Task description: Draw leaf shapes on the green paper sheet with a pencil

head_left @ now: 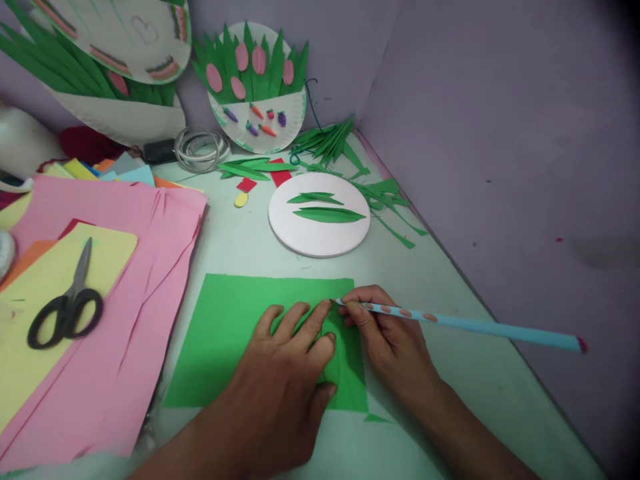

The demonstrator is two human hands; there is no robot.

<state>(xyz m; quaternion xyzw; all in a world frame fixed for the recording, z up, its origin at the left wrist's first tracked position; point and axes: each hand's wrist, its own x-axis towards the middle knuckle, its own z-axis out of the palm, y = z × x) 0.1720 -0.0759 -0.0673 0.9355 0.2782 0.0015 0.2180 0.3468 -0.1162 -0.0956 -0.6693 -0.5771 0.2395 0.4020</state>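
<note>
A sheet of green paper lies flat on the table in front of me. My left hand rests on it, fingers stretched and spread, pressing near the right part of the sheet. In my right hand is a light blue pencil with oval dimples along its barrel, gripped close to the point. Its tip touches the paper beside my left index fingertip. Faint drawn lines show on the green between my left thumb and the sheet's right edge; part of them is hidden under my hand.
Black-handled scissors lie on yellow paper over pink sheets at left. Beyond the green sheet sits a white oval disc bearing cut green leaves. Decorated paper plates lean on the wall; green scraps lie right.
</note>
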